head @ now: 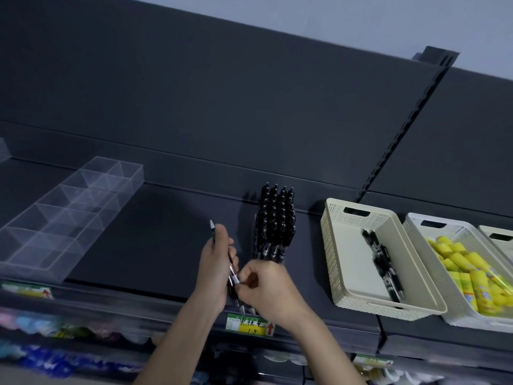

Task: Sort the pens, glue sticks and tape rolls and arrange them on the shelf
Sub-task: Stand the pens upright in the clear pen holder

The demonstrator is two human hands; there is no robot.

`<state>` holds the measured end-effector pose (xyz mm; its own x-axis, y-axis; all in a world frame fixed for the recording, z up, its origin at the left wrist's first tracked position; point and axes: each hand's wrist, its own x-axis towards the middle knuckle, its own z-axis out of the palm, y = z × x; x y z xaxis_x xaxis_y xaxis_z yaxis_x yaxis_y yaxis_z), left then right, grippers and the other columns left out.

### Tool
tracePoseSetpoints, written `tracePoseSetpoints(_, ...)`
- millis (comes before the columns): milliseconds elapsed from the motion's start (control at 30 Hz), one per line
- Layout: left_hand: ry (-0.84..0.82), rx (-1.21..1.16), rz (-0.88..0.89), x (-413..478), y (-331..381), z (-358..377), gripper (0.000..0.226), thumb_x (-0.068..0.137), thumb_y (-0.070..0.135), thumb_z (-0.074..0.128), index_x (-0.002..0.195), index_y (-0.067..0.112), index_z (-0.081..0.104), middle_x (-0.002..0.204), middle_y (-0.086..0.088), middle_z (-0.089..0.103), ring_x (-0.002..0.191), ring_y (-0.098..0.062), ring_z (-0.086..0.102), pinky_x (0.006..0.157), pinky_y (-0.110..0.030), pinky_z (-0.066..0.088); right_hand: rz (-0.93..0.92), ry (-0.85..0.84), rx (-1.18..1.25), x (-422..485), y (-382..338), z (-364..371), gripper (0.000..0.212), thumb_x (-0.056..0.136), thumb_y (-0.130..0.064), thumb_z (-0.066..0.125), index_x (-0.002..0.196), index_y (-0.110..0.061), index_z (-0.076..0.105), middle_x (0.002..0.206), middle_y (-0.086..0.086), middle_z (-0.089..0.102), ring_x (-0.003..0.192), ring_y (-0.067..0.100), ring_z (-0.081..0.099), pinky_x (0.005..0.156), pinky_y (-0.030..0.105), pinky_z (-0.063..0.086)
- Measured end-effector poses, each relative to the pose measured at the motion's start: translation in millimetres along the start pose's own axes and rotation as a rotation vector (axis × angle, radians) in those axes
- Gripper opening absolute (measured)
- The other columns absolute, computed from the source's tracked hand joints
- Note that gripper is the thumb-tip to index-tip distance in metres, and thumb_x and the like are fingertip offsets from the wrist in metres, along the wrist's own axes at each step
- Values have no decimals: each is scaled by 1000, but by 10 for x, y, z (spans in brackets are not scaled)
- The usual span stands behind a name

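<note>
My left hand (215, 269) grips a small bunch of black pens (232, 276) above the front of the dark shelf (155, 245); one pen's tip pokes up past the fingers. My right hand (266, 291) pinches those same pens lower down, near their clear barrels. Just behind the hands, a dense bundle of black pens (274, 223) stands upright in a clear holder. To the right, a beige basket (330, 245) holds a few more black pens (384, 262). The white basket (416, 229) beside it is filled with yellow glue sticks (460, 270).
A clear divided organiser (63, 215) with several empty compartments lies on the shelf's left side. Part of a third basket (497, 234) shows at the right edge. A green and yellow price label (249, 325) hangs on the shelf's front lip. Blurred coloured goods fill the lower shelf.
</note>
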<state>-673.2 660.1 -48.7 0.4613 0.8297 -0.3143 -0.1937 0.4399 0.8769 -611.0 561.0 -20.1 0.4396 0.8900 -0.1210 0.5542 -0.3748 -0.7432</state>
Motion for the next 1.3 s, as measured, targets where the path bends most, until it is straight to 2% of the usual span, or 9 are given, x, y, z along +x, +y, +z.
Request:
tracePoseSetpoints(133,138,-110,-101,31,46,-39,62,91,69,31,71,14,51,47,5,43,39,-9,37,37,-22,32,-22,157,-108,-71,103,-47,12,77,-14,60,69,-15,52,62,-3,57,49,7,43,48,25,39)
tracePoseSetpoints(267,221,-282,-198,101,91,-130,40,98,40,38,75,10,52,53,1,43,40,-10,37,33,-18,29,30,501,12,-39,233,-134,12,84,-15,63,79,-18,53,65,-8,60,56,3,54,52,17,45)
tracePoseSetpoints(367,244,-343,-206,122,76,-194,32,99,27,38,78,8,52,60,-2,45,47,-13,39,34,-18,33,56,589,-20,55,323,-163,9,87,-14,63,83,-15,56,70,-12,60,61,3,56,53,5,41)
tracePoseSetpoints(433,226,-364,-220,130,64,-226,30,101,23,39,79,7,51,62,-2,45,50,-13,40,35,-18,35,45,609,-54,120,358,-142,5,90,-14,61,87,-10,60,73,-5,63,61,8,55,53,8,38)
tracePoseSetpoints(700,105,-266,-226,156,40,-316,22,99,23,50,82,10,55,63,0,53,51,-9,49,41,-19,43,70,521,-209,233,441,-43,12,91,-21,60,89,-11,67,76,2,66,62,13,56,48,14,33)
tracePoseSetpoints(833,84,-226,-214,147,68,-306,24,98,28,54,81,11,56,57,4,56,47,-8,51,40,-19,41,121,473,-317,300,426,11,15,90,-23,62,86,-10,69,89,5,62,70,19,59,58,21,36)
tracePoseSetpoints(1067,29,-293,-213,130,81,-308,26,101,20,44,84,7,57,61,0,52,49,-10,46,41,-19,39,144,448,-375,324,397,4,16,89,-24,61,83,-10,68,91,6,64,76,22,60,58,24,36)
tracePoseSetpoints(1200,-44,-292,-174,62,105,-283,20,100,9,42,90,5,59,65,-2,55,55,-11,49,46,-20,41,215,368,-301,263,374,-88,17,86,-28,67,80,-12,68,76,2,67,66,17,63,59,28,51)
tracePoseSetpoints(1300,-105,-284,-121,-8,124,-250,15,99,10,47,92,6,60,69,-1,59,61,-11,55,54,-21,45,192,314,-89,131,285,-127,16,79,-29,75,69,-22,66,63,-11,63,60,1,59,56,16,46)
